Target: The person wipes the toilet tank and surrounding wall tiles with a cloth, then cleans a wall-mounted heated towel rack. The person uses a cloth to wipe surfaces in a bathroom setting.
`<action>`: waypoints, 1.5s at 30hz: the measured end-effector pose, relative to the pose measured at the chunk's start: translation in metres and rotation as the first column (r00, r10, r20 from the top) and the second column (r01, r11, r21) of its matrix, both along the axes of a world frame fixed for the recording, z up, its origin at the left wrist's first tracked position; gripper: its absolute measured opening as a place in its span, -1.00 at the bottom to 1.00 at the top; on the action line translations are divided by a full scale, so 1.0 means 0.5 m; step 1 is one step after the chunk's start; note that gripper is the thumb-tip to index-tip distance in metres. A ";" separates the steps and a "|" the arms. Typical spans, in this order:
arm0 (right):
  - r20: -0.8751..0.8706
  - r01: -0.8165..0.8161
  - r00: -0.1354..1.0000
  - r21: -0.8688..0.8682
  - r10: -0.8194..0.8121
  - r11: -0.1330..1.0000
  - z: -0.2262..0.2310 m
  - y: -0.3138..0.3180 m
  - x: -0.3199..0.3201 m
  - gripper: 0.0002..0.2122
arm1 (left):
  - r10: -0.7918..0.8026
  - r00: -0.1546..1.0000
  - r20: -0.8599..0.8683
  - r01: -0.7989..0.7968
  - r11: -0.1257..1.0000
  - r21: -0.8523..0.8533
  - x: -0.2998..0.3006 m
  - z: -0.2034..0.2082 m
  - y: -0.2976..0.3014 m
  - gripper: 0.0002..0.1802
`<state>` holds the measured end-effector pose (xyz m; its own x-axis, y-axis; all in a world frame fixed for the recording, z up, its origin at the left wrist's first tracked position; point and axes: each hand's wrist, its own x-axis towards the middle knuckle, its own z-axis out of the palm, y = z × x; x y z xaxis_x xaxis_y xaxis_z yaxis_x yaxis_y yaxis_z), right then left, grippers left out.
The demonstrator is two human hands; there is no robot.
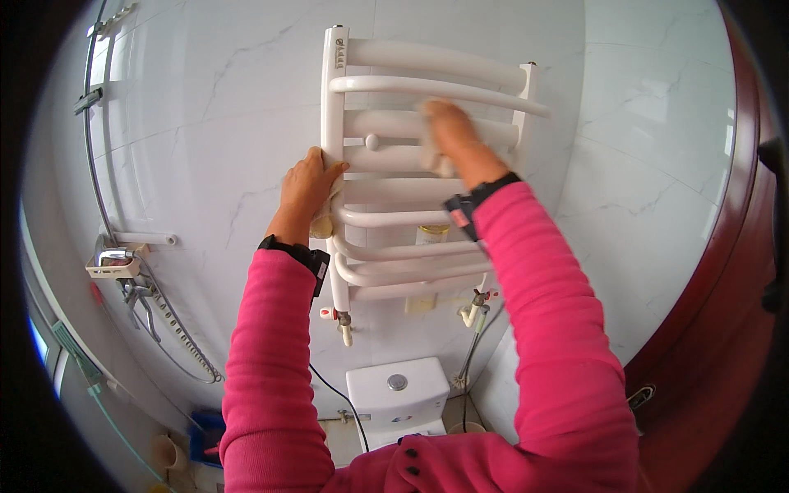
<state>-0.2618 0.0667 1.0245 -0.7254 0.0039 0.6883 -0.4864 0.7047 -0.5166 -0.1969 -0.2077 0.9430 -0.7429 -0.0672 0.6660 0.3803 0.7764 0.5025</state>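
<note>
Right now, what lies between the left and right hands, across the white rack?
In the head view, white rack bars and a small round white knob lie between the left hand and the blurred right hand.

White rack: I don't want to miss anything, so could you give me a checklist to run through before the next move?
1. Left grip touching the left post of the rack: ok.
2. Right grip seen sharply: not ok, blurred.
3. Whole rack in view: not ok, the right sleeve covers part of its right side.
4. Rack firmly fixed: cannot tell.
5. Left valve shut: cannot tell.
6. Tank lid on: ok.
</note>
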 end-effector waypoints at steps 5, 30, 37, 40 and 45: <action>-0.236 0.261 0.932 -0.090 -0.275 0.961 -0.025 0.257 0.075 -0.71 | 0.035 0.999 0.000 -0.035 0.999 0.011 0.006 -0.002 0.005 -0.48; -0.085 0.246 0.956 0.750 -0.279 0.614 -0.136 0.092 0.029 -0.84 | -0.023 1.000 0.001 0.023 1.000 0.017 -0.017 -0.007 -0.009 -0.43; -0.008 0.110 0.990 0.672 -0.141 0.732 -0.139 -0.032 0.038 -0.85 | -0.028 0.999 -0.029 0.028 0.999 0.030 -0.031 -0.014 -0.010 -0.44; 0.022 -0.103 0.993 0.633 0.116 0.767 -0.145 -0.149 0.054 -0.83 | -0.029 0.998 -0.061 0.030 0.999 0.026 -0.028 -0.017 -0.015 -0.44; 0.015 -0.163 0.977 0.703 0.215 0.692 -0.139 -0.150 0.037 -0.84 | -0.033 0.998 -0.045 0.034 0.999 0.031 -0.018 -0.013 -0.014 -0.46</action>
